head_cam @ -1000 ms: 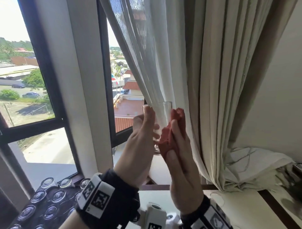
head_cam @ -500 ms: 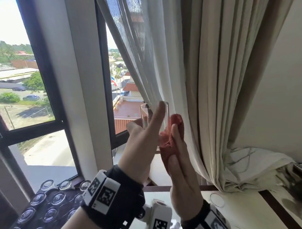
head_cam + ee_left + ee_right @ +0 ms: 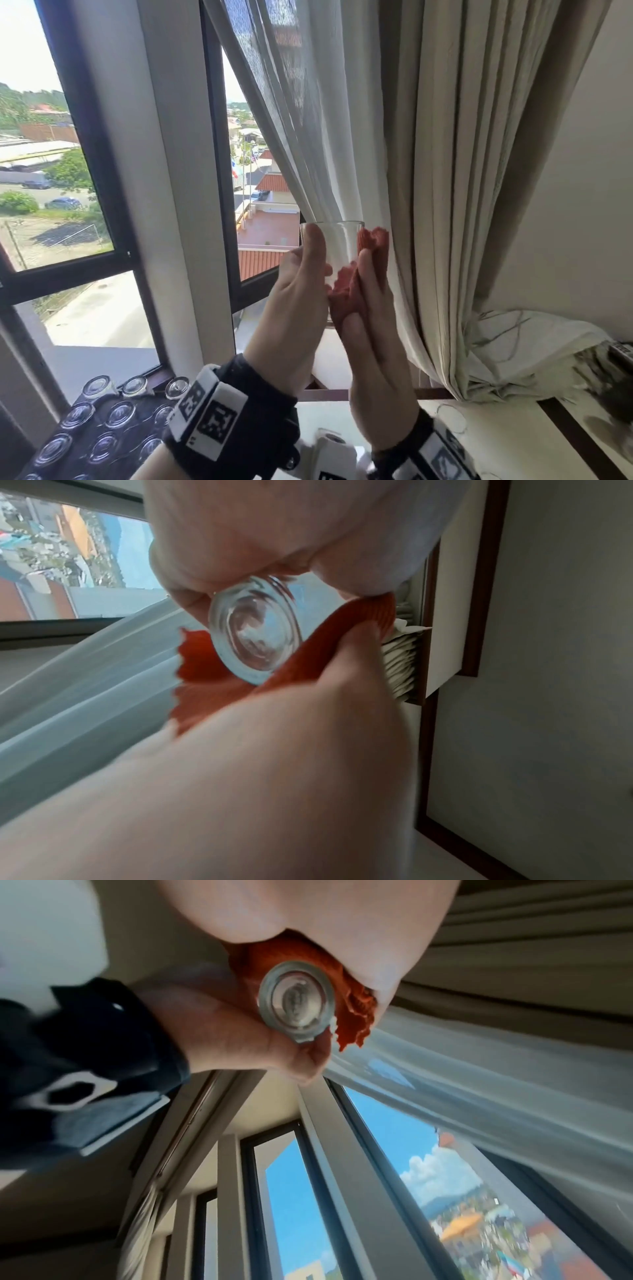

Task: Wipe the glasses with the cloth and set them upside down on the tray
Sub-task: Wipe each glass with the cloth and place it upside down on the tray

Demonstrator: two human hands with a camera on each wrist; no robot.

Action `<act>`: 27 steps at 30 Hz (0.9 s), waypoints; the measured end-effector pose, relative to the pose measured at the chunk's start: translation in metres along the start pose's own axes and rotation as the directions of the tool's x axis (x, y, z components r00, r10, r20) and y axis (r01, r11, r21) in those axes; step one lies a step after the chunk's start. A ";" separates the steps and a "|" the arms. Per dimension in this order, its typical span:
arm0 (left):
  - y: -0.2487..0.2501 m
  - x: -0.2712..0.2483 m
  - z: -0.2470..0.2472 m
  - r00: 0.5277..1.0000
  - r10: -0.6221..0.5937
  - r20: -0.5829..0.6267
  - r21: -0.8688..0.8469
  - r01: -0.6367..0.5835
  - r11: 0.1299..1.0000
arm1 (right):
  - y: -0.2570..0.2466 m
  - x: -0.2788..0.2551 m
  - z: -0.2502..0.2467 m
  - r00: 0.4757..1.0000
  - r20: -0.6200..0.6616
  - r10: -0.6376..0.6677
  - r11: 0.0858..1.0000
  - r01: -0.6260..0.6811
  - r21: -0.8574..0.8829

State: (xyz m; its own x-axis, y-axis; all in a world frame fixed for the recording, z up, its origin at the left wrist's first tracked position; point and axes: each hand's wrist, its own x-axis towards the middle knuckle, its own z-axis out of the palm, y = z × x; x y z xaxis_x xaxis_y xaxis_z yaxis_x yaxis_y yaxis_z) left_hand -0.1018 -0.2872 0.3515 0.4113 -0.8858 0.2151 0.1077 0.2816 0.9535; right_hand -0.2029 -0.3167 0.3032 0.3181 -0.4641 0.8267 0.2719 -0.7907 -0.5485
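A clear drinking glass (image 3: 337, 248) is held upright, mouth up, in front of the curtain. My left hand (image 3: 301, 287) grips its left side, thumb lying along the wall up to the rim. My right hand (image 3: 368, 308) presses a red-orange cloth (image 3: 356, 274) against the right side of the glass, fingers curled round cloth and glass. Both wrist views look up at the thick round base of the glass (image 3: 255, 634) (image 3: 296, 1005), with the cloth (image 3: 212, 685) (image 3: 352, 1015) wrapped beside it. Low at the left a dark tray (image 3: 137, 425) carries several glasses (image 3: 118, 414) standing upside down.
A sheer white curtain (image 3: 308, 120) and a heavier beige curtain (image 3: 462, 171) hang just behind my hands. The dark-framed window (image 3: 102, 178) fills the left. A white table top (image 3: 496, 445) with a dark wooden edge runs below, with crumpled bedding (image 3: 534, 349) at the right.
My left thumb has slid higher along the glass toward its rim. The cloth under my right hand has shifted on the glass. The glass sits a little lower in view than at the start.
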 end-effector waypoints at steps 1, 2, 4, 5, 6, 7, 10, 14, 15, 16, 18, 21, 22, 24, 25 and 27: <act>0.003 -0.001 -0.001 0.999 0.033 0.014 0.022 -0.033 0.999 | 0.004 -0.006 0.001 0.997 -0.032 0.066 0.997 -0.065 0.036; 0.005 -0.003 -0.001 0.998 0.059 0.027 0.056 -0.061 0.997 | 0.005 -0.008 -0.001 0.983 -0.062 0.170 0.983 -0.164 0.087; 0.004 -0.011 0.004 0.995 0.078 0.061 0.088 -0.083 0.993 | 0.011 -0.008 -0.009 0.928 -0.065 0.367 0.929 -0.361 0.084; 0.000 -0.013 0.006 0.994 0.075 0.074 0.091 -0.082 0.993 | 0.013 -0.003 -0.015 0.918 -0.068 0.391 0.920 -0.387 0.069; -0.003 -0.016 0.009 0.994 0.069 0.085 0.088 -0.076 0.993 | 0.007 0.008 -0.017 0.934 -0.090 0.346 0.938 -0.345 0.025; -0.005 -0.017 0.011 0.994 0.066 0.086 0.091 -0.074 0.993 | 0.002 0.019 -0.017 0.958 -0.110 0.263 0.964 -0.267 -0.018; -0.003 -0.013 0.013 0.999 0.026 0.038 0.075 -0.029 0.997 | -0.011 0.037 -0.014 0.996 -0.084 0.031 0.998 -0.027 0.049; 0.007 0.002 -0.002 0.999 0.022 -0.034 -0.029 -0.023 0.999 | -0.004 0.010 -0.001 0.999 0.021 -0.039 0.999 0.039 0.022; 0.010 0.004 -0.004 0.998 0.049 -0.039 -0.018 -0.050 0.999 | 0.002 0.002 0.000 1.000 -0.001 0.005 0.997 -0.005 0.071; 0.012 0.004 -0.004 0.997 0.075 -0.028 -0.003 -0.075 0.997 | 0.004 -0.003 0.001 0.995 -0.039 0.094 0.990 -0.090 0.104; 0.013 -0.003 0.000 0.993 0.111 0.028 0.050 -0.112 0.992 | 0.006 0.003 -0.004 0.951 -0.091 0.295 0.942 -0.274 0.193; 0.003 -0.015 0.010 0.991 0.106 0.077 0.115 -0.115 0.987 | 0.004 0.028 -0.017 0.951 -0.061 0.304 0.921 -0.277 0.275; 0.001 -0.016 0.012 0.992 0.109 0.060 0.129 -0.116 0.985 | -0.003 0.036 -0.018 0.965 -0.074 0.252 0.933 -0.222 0.282; 0.001 -0.012 0.012 0.996 0.092 0.004 0.100 -0.092 0.991 | -0.011 0.041 -0.015 0.995 -0.056 0.079 0.981 -0.068 0.184; 0.003 -0.007 0.010 0.998 0.055 -0.020 0.053 -0.053 0.997 | -0.013 0.038 -0.010 1.000 -0.022 -0.002 0.996 0.004 0.089; 0.012 0.000 0.004 0.999 -0.012 -0.040 -0.023 0.011 1.000 | -0.009 0.020 -0.002 0.999 0.022 -0.043 0.999 0.042 0.019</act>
State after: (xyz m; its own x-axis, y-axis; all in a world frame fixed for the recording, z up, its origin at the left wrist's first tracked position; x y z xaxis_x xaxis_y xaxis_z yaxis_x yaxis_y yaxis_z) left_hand -0.1043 -0.2852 0.3639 0.4462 -0.8734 0.1952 0.1330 0.2804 0.9506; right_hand -0.2008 -0.3195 0.3250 0.3261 -0.4211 0.8464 0.3022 -0.8019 -0.5154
